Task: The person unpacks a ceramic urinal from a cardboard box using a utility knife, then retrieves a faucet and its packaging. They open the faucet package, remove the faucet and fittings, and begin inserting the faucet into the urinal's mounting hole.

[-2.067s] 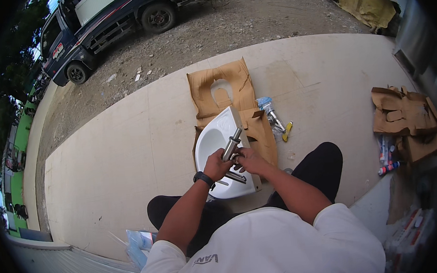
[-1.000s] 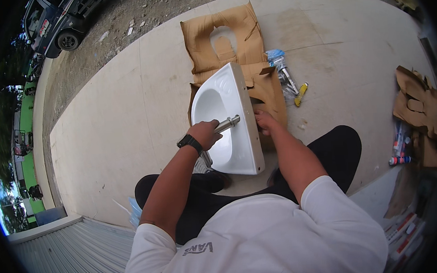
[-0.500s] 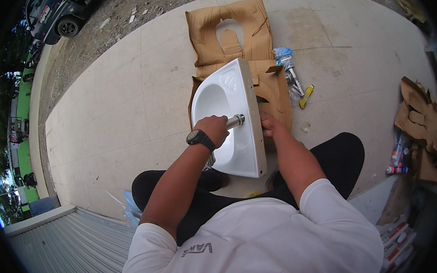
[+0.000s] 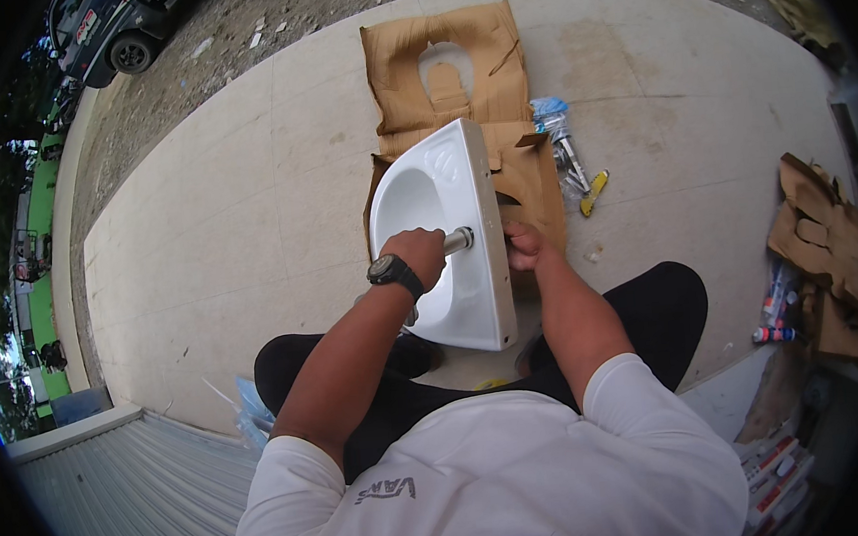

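Observation:
A white ceramic washbasin stands tipped on its edge between my legs, its bowl facing left and its flat back edge to the right. My left hand, with a black watch at the wrist, is wrapped round a chrome faucet at the basin's deck. Part of the faucet's metal shows below the same wrist. On the other side, my right hand is closed close against the basin's underside, beneath the faucet. What its fingers hold, if anything, is hidden.
Behind the basin lies an opened cardboard box with cut-outs. Right of it are a plastic-wrapped chrome part and a yellow cutter. More torn cardboard lies far right, and a blue plastic bag at lower left.
My right hand has shifted slightly at the basin's underside, and its fingers show more. My left hand keeps its grip on the faucet. The whole view has moved a little.

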Demonstrator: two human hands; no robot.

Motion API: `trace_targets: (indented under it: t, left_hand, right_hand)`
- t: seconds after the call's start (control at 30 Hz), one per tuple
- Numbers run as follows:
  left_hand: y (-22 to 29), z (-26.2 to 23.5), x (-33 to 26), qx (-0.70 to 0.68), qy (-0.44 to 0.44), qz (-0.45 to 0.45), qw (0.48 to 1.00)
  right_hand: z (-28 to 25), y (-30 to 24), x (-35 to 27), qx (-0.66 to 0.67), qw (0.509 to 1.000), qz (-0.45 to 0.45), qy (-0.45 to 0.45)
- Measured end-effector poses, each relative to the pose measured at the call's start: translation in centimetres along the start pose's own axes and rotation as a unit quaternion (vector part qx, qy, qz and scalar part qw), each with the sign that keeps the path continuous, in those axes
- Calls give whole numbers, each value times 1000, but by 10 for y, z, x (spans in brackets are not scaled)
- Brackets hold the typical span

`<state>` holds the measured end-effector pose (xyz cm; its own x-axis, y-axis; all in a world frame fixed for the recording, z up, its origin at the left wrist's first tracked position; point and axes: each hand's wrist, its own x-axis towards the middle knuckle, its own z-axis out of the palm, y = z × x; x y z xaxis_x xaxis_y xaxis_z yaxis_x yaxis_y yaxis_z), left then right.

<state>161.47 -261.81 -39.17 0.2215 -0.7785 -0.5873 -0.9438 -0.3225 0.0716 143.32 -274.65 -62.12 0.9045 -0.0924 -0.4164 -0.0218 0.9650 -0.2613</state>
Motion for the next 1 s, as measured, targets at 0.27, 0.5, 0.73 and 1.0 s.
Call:
trace_targets:
  t: [0.27,0.5,0.73,1.0]
  left_hand:
    - [-1,-8,2,20,-20,10,1000]
    - [2,-15,5,9,-45,4,999]
    - [1,-12,8,60,0,23,998]
    - [-2,-17,7,26,-39,11,999]
  right_hand:
    - [-6,2,-3,-14,999,-22,-25]
    - [7,2,0,-46,999,-11,5]
    - [22,-2,0,-69,995,33,65]
    - [10,-3,4,-45,999,-20,23]
